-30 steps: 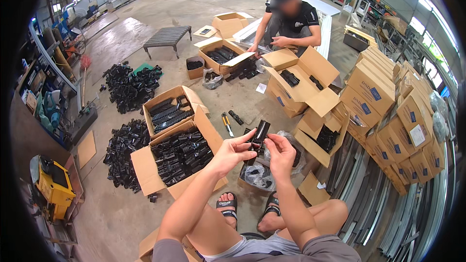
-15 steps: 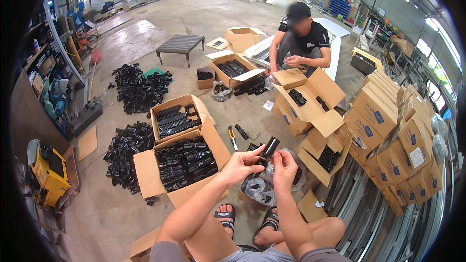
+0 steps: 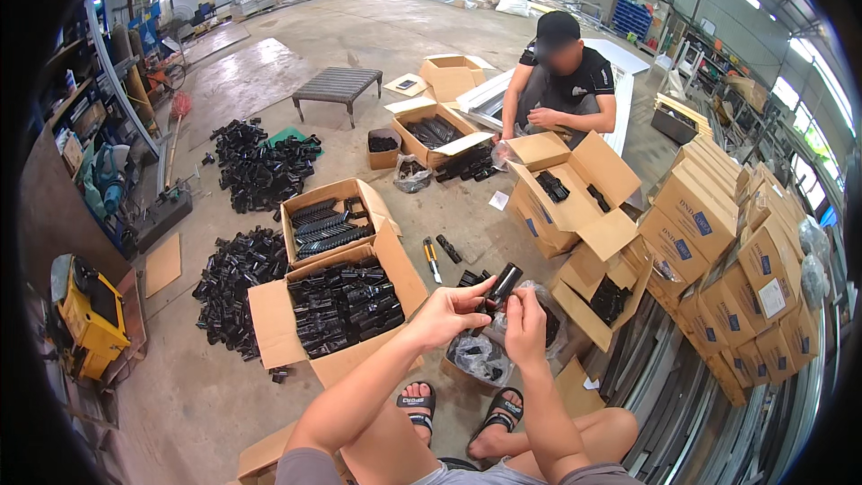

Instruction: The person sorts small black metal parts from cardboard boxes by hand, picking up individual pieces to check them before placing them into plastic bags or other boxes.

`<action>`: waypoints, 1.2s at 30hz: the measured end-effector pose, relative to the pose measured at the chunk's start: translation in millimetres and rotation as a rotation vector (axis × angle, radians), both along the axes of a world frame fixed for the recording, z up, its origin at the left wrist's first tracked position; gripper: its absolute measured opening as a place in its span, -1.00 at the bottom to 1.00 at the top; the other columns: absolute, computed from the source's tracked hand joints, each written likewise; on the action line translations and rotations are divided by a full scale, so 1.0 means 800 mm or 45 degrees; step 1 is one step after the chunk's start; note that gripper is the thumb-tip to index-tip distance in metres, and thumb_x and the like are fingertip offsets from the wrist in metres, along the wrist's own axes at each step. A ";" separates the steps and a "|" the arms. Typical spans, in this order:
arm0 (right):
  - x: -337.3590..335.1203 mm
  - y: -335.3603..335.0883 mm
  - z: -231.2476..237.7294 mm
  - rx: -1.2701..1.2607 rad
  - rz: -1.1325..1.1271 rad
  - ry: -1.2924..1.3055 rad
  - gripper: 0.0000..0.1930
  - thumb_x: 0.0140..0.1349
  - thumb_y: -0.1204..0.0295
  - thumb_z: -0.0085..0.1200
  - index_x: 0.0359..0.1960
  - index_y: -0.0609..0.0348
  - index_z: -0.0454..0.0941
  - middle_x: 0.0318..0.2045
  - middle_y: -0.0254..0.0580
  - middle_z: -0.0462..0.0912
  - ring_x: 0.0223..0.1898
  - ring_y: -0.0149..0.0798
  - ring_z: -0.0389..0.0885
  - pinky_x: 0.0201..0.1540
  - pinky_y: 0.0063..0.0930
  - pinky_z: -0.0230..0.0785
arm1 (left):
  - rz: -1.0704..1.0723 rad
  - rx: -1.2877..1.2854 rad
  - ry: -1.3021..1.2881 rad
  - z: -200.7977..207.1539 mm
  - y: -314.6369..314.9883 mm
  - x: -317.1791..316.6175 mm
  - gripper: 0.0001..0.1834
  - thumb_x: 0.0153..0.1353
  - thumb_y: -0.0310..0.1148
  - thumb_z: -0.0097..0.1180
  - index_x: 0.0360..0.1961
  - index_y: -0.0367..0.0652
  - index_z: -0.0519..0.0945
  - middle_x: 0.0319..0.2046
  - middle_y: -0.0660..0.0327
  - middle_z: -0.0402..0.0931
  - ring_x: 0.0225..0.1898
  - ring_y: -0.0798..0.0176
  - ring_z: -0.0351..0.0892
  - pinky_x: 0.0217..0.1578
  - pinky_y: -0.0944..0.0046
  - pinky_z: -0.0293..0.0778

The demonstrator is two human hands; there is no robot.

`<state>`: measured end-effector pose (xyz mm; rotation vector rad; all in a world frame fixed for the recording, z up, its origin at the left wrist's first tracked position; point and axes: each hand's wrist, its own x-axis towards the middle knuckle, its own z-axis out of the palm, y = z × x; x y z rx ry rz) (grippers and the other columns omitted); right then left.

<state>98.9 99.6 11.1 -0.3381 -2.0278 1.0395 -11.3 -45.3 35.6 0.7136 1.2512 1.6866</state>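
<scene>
My left hand (image 3: 452, 314) grips a short black tubular part (image 3: 505, 281) between thumb and fingers, its glossy round end tilted up and away. My right hand (image 3: 526, 327) is pinched close against the lower side of that part; whatever its fingertips hold is hidden. Just below both hands sits a small carton with clear plastic bags (image 3: 479, 357) of dark small pieces. Left of my hands, an open carton (image 3: 267, 323) is packed with black parts like the one held. A yellow-handled cutter (image 3: 433, 260) and another black part (image 3: 448, 249) lie on the floor ahead.
Heaps of black parts (image 3: 235, 292) lie left of the cartons. A co-worker (image 3: 575, 81) squats ahead beside open boxes (image 3: 539, 202). Stacked cartons (image 3: 691, 211) and long metal profiles (image 3: 664, 377) line the right side. A low slatted metal stand (image 3: 338, 85) stands farther off.
The black tubular part has tilted further over to the right and dropped slightly. My right hand has come slightly lower, staying beside it. The co-worker's hands have shifted a little.
</scene>
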 end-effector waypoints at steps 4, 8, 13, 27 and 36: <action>0.005 0.017 -0.024 -0.304 0.162 -0.165 -0.74 0.48 0.35 -0.14 -0.30 0.31 0.45 -0.55 -0.16 0.56 -0.52 -0.30 0.54 -0.43 -0.38 0.35 | -0.036 -0.005 0.019 -0.005 0.001 0.001 -0.24 0.22 -0.69 0.19 0.42 0.08 0.34 -0.01 0.26 0.64 -0.12 0.54 0.53 -0.04 0.40 0.51; 0.008 0.000 -0.003 -0.389 0.100 -0.080 -0.79 0.47 0.37 -0.11 -0.21 0.29 0.44 -0.54 -0.25 0.55 -0.49 -0.46 0.52 -0.40 -0.49 0.38 | -0.022 -0.025 0.054 -0.003 0.001 0.003 -0.24 0.22 -0.69 0.18 0.42 0.08 0.33 -0.01 0.26 0.64 -0.12 0.53 0.53 -0.05 0.41 0.51; 0.011 0.004 -0.019 -0.296 0.130 -0.108 -0.80 0.47 0.38 -0.11 -0.20 0.29 0.43 -0.53 -0.22 0.56 -0.51 -0.41 0.52 -0.41 -0.48 0.40 | -0.034 -0.039 0.009 -0.005 0.000 -0.001 -0.24 0.22 -0.68 0.19 0.42 0.08 0.33 -0.01 0.26 0.64 -0.10 0.54 0.52 -0.02 0.41 0.50; 0.004 0.002 -0.038 -0.634 0.072 -0.022 -0.59 0.57 0.13 -0.26 -0.37 0.13 0.42 -0.59 -0.44 0.38 -0.57 -0.54 0.32 -0.51 -0.62 0.20 | -0.016 0.034 0.177 -0.016 0.003 -0.001 -0.22 0.16 -0.71 0.20 0.40 0.06 0.37 -0.03 0.29 0.63 -0.07 0.56 0.42 -0.03 0.41 0.45; 0.025 0.009 -0.090 -1.053 0.078 -0.279 -0.67 0.54 0.17 -0.18 -0.30 0.12 0.46 -0.57 -0.42 0.46 -0.58 -0.54 0.42 -0.53 -0.69 0.18 | 0.247 -0.598 0.970 -0.042 -0.028 -0.057 -0.24 -0.02 -0.49 0.36 0.27 0.27 0.52 -0.06 -0.02 0.66 -0.07 0.16 0.70 0.02 0.22 0.51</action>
